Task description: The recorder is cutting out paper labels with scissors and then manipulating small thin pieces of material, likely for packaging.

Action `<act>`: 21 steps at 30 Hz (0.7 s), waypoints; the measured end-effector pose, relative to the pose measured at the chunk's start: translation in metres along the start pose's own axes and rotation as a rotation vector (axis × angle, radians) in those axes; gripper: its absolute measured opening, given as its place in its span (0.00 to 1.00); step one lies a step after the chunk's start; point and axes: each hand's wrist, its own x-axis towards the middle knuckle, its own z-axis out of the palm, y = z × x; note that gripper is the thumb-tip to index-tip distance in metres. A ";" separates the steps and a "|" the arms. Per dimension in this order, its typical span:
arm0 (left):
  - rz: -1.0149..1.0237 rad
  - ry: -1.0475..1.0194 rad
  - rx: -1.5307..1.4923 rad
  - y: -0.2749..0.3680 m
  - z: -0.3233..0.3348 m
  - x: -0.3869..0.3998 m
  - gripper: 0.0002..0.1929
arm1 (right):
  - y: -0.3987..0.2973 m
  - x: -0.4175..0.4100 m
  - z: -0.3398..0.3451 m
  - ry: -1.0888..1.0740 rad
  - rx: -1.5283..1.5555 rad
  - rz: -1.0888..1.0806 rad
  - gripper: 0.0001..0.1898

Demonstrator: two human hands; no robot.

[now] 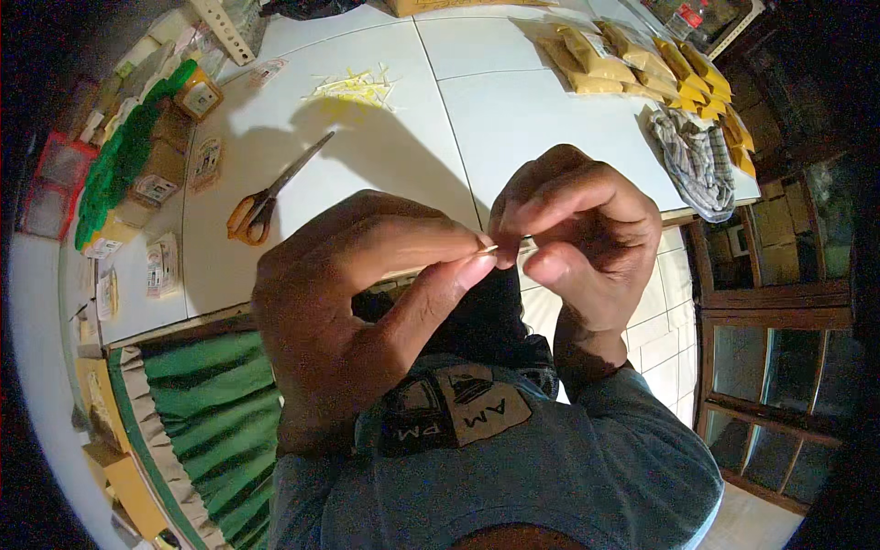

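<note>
My left hand (357,289) is raised in front of my chest, its thumb and forefinger pinching a small pale strip (489,250). Close by on the right is my right hand (584,220), fingers curled, with a small dark-tipped thing (527,238) between thumb and fingers; what it is cannot be told. On the white tabletop (385,158) beyond the hands lie scissors with orange handles (251,218), partly open, pointing away. Farther back is a loose pile of thin yellow and white strips (354,91).
Filled bags of yellow-brown powder (632,58) are stacked at the back right, beside a checked cloth (691,158). Along the left edge stand labelled packs (157,180), green material (130,151), loose labels (162,267) and a red-edged container (58,185). A green curtain (213,426) hangs below the table.
</note>
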 end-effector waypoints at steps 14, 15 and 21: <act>0.080 -0.012 0.053 0.002 0.002 -0.001 0.10 | 0.005 -0.008 0.016 0.248 0.066 -0.020 0.05; 0.078 -0.014 0.053 0.002 0.001 0.000 0.10 | 0.004 -0.007 0.017 0.263 -0.052 -0.027 0.08; 0.278 0.036 0.270 0.000 0.003 -0.001 0.14 | 0.008 -0.008 0.012 0.195 -0.187 -0.238 0.08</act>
